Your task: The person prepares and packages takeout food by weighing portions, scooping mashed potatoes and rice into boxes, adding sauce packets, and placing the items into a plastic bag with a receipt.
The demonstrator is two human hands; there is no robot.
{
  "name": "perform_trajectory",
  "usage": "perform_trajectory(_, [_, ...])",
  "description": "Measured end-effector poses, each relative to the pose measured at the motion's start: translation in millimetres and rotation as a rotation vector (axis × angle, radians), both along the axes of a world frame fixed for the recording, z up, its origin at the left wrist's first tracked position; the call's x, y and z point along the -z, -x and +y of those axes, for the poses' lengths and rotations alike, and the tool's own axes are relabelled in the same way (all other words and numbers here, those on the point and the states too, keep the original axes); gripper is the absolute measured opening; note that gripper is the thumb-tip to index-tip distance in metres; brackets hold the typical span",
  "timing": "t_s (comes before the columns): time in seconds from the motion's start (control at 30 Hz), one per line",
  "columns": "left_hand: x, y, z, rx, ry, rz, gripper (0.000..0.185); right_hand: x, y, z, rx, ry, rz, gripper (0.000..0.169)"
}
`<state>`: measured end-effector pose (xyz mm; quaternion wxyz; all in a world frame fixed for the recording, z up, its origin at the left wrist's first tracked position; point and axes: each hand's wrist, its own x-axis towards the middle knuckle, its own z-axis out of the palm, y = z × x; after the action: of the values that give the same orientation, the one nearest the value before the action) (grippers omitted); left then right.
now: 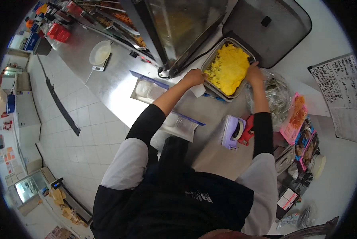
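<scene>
Before me on the steel counter is a rectangular metal tray [208, 60] heaped with crumbly yellow food [230, 67], which looks like scrambled egg. My left hand [194, 77] grips the tray's left side, its fingertips at the rim. A small white piece of paper or cloth [198, 90] hangs below that hand; whether the hand pinches it cannot be seen. On the opposite side my right hand [255, 74] holds the right rim, where a small dark patch shows by the fingers. A blue pen [214, 97] lies along the tray's near edge.
A glass-sided display case [184, 33] stands beyond my left hand. A large dark lid or pan [268, 33] leans on the wall. Plastic-wrapped goods [275, 92] sit under my right forearm. Nearer are a purple tape dispenser [232, 131] and boxes of clear containers [150, 89].
</scene>
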<state>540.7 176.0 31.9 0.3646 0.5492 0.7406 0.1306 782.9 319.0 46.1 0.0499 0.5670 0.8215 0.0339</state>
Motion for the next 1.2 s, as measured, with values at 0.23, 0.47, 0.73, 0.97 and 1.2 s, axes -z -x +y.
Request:
perform_trajectory(0.23, [29.7,-3.6,15.8,-0.083,0.034,-0.072,0.045,51.3,48.6,-36.1,0.039,-0.125,-0.19,0.06])
perform_trajectory(0.47, [53.1,3.1,16.7,-0.014,-0.039,-0.06,0.043,44.3,108.7,-84.1,-0.105,0.155,0.045,0.045])
perform_trajectory(0.73, [48.0,5.5,14.7,0.119,0.023,-0.282,0.027,44.5,87.9,-87.8,-0.132,0.386,0.349,0.018])
perform_trajectory(0.97, [54.6,27.9,-7.6,0.053,-0.072,-0.142,0.029,11.3,75.7,-76.3,0.447,1.502,1.346,0.015])
perform_trajectory(1.2, [41.0,6.9,-3.2,-0.079,-0.058,-0.301,0.023,39.7,80.5,-43.9,0.165,0.276,0.42,0.046])
